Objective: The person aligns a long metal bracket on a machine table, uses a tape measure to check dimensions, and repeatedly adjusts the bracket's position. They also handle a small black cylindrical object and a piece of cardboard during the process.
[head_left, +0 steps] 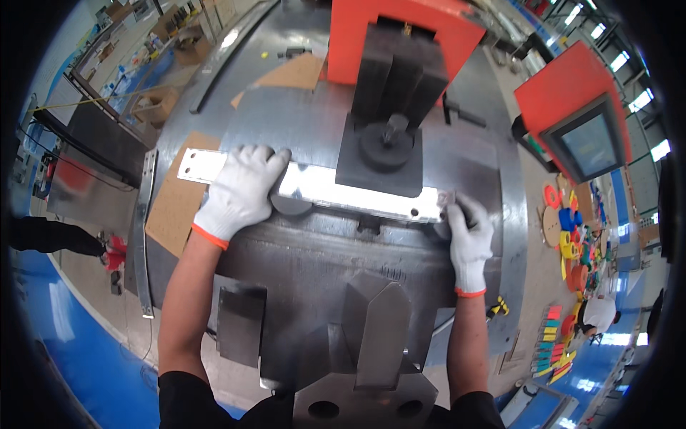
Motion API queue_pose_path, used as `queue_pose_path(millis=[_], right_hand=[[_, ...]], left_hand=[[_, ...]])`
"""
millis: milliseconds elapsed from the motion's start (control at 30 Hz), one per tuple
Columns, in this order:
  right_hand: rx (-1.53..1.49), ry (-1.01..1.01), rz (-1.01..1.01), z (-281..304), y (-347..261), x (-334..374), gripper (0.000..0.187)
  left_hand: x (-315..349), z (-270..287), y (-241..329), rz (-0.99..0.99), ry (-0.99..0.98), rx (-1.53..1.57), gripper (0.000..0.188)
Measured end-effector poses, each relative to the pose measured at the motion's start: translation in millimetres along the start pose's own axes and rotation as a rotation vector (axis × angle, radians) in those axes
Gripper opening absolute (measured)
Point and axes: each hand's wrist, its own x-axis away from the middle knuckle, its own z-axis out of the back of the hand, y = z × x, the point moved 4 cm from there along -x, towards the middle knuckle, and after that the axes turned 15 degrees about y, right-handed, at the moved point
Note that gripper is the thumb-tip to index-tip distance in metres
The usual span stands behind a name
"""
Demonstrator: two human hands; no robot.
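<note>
Left grip [243,189] is gloved, back facing up, fingers kinda curled over. Right grip [468,232], also gloved, sits right of the left grip, thumb and fingers bent inward. Forearms [187,307] bare, both reaching forward.

No readable text, label, number or sign in view. Grey-framed rectangular screen [587,143] on red metal control box [554,86], beyond and to the right of the right hand [470,232] in white knit glove with orange cuff: pale glare, nothing legible. Short row of small marks [393,273] on dark flat metal machine bed [300,254], between right hand and likewise gloved left hand [243,187], nearer the body: too faint to make out.
</note>
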Motion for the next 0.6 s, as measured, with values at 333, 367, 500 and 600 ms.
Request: queue_pose_path(millis=[333, 367, 500, 600], right_hand=[[0.085, -0.051, 0.083, -1.8, -15.5, -6.0, 0.029], [0.089, -0.065, 0.095, -1.4, -15.4, -6.9, 0.03], [-0.002, -0.092, -0.066, 0.1, -15.7, -9.1, 0.032], [-0.077, -0.137, -0.18, -4.4, -16.6, -8.7, 0.033]], left_hand=[[0.4, -11.0, -2.6, 0.035, 0.055, -0.092, 0.044], [1.3, -13.7, -3.7, 0.04, 0.037, -0.088, 0.047], [1.0, -19.7, -6.3, 0.044, 0.003, -0.061, 0.056], [3.4, -16.6, -5.9, 0.053, 0.017, -0.045, 0.055]])
